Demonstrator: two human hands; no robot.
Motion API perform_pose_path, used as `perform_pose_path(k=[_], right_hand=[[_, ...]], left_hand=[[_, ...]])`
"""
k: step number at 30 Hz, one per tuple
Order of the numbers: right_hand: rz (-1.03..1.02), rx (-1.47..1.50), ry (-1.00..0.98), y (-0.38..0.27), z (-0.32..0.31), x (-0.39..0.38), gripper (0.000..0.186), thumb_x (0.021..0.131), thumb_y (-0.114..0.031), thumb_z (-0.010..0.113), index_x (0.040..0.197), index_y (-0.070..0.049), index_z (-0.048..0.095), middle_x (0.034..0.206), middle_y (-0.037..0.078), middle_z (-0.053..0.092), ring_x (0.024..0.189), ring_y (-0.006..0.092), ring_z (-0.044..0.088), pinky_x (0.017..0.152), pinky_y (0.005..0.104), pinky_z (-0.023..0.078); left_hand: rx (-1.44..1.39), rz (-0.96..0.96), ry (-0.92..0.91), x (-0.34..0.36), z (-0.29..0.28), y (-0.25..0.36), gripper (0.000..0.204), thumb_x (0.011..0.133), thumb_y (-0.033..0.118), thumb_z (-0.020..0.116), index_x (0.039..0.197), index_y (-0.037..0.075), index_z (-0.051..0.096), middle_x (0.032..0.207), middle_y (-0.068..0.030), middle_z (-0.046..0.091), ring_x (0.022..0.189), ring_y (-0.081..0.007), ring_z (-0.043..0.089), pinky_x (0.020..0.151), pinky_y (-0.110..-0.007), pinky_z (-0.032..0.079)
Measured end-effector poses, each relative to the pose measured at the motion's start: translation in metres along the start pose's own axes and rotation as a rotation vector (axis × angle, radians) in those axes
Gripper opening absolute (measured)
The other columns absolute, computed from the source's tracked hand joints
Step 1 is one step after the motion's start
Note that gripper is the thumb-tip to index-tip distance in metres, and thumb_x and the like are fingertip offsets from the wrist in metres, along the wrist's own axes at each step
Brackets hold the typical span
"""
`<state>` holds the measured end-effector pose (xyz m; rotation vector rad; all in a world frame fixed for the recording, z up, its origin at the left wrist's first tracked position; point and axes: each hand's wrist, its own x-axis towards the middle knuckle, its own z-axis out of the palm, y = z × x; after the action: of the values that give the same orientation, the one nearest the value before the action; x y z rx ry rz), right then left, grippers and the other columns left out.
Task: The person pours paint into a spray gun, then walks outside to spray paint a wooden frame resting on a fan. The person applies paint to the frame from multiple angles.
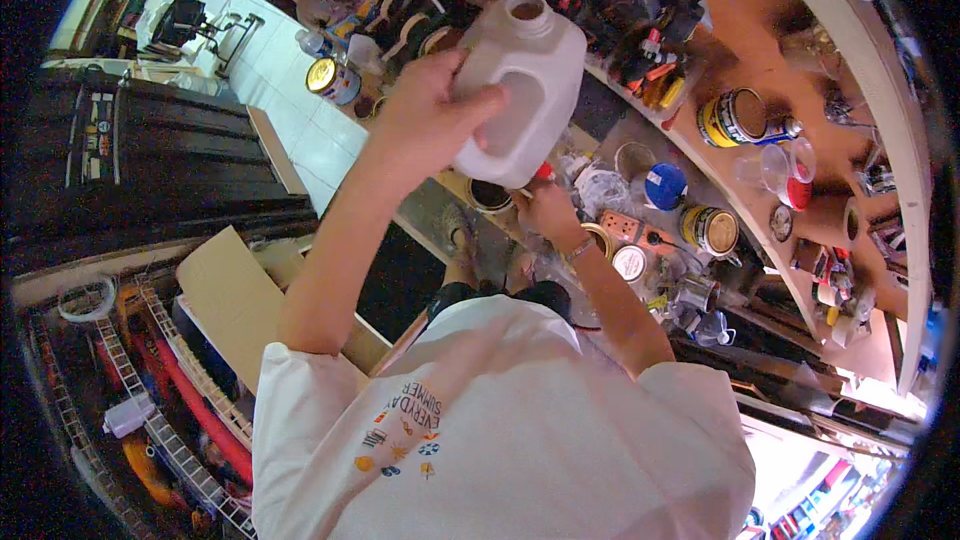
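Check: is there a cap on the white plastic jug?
No. The white plastic jug, gripped by the left hand, shows an open round neck at its top with no cap on it.

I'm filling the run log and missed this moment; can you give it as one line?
left hand: grips white jug, raised, cap off | right hand: on workbench beside small dark tin, hold unclear | paint cans around

Jug (520,70) pale grey-white; cap (665,185) blue; shirt (520,430) white w/ small multicolour print (chest).

cans (710,230) and clutter crowd the workbench (640,130); little free room
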<state>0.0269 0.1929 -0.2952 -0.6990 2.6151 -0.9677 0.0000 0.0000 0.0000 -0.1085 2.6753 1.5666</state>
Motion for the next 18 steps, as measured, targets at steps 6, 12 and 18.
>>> perform_pose_path(k=[6,12,18], right_hand=[[-0.114,-0.084,0.083,0.007,0.014,0.004,0.016,0.088,-0.022,0.065,0.094,-0.008,0.071,0.082,0.018,0.069,0.066,0.0365,0.066,0.058,0.0443,0.053],[0.098,0.129,0.188,-0.01,-0.024,0.025,0.038,0.091,-0.03,0.067,0.074,0.004,0.064,0.065,0.023,0.062,0.06,0.0414,0.061,0.054,0.0454,0.048],[0.208,0.157,0.261,-0.02,-0.026,0.014,0.044,0.091,-0.037,0.067,0.077,0.004,0.063,0.071,0.022,0.067,0.066,0.0389,0.067,0.059,0.0443,0.052]], left_hand=[[-0.079,-0.124,-0.015,-0.034,-0.038,-0.004,0.032,0.085,0.023,0.071,0.101,-0.004,0.064,0.076,-0.0049,0.064,0.061,-0.0084,0.058,0.053,-0.026,0.045],[-0.136,-0.255,0.021,-0.067,-0.058,-0.04,0.034,0.092,0.029,0.067,0.098,-0.003,0.061,0.07,-0.0018,0.059,0.058,-0.0074,0.053,0.051,-0.025,0.042],[-0.136,-0.5,0.035,-0.1,-0.059,-0.084,0.033,0.099,0.032,0.058,0.091,0.0,0.058,0.065,0.0001,0.053,0.057,-0.0075,0.051,0.052,-0.025,0.041]])
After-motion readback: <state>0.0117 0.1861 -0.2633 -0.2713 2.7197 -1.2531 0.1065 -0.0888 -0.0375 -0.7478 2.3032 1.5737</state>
